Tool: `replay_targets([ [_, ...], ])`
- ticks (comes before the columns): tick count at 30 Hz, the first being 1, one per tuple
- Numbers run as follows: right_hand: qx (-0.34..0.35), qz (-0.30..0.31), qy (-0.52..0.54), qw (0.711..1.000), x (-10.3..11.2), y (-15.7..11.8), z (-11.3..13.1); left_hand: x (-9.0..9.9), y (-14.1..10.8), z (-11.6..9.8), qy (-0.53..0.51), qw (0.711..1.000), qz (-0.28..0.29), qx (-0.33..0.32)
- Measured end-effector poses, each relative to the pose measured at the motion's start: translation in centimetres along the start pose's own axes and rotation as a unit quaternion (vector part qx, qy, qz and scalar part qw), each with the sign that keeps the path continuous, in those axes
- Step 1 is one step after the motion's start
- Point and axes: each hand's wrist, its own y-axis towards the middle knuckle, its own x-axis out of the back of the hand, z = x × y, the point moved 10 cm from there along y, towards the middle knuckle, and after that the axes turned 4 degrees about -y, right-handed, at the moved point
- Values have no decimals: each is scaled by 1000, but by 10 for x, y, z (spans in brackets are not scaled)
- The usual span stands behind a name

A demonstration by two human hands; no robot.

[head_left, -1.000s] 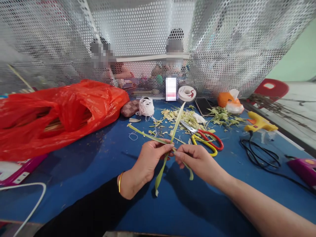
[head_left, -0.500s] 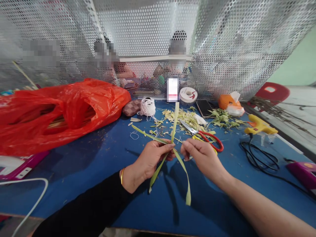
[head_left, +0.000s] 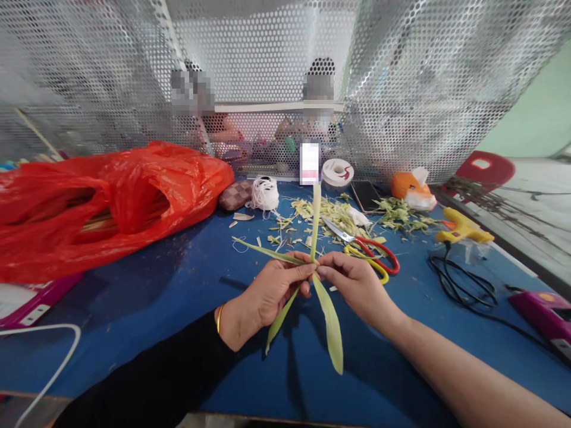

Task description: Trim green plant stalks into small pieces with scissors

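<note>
0 legible text. Spool (head_left: 338,173), 1 o'clock: red mark, print too small. Upright phone (head_left: 310,163), 12 o'clock: screen pixelated. Purple device (head_left: 537,318), 2 o'clock: orange patch, no readable characters.

Leaf strips (head_left: 329,324): crossing covered by fingers of left hand (head_left: 277,286); grip of right hand (head_left: 354,282) on them not made out.
Scissors (head_left: 386,261): yellow handle partly hidden behind right hand.
Red bag (head_left: 191,172): cut off by left edge; contents glimpsed only through openings.
Purple device (head_left: 537,312): cut off by right edge.
Phone screen (head_left: 310,160): blurred.
Spool (head_left: 338,171): print too small to be read.
People behind mesh (head_left: 319,122): heads pixelated.
</note>
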Motion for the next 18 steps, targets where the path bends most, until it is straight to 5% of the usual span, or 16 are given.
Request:
replay_targets([
  [8, -51, 2, 90, 995, -2, -1, -9, -7, -2, -3, 0, 1000, 12, -12],
  [14, -113, 74, 194, 972, -18, -5, -18, -7, -1, -1, -5, 1000, 4, 7],
  [18, -72, 37, 131, 988, -7, -1, -16, -5, 0, 6, -7, 999, 3, 38],
])
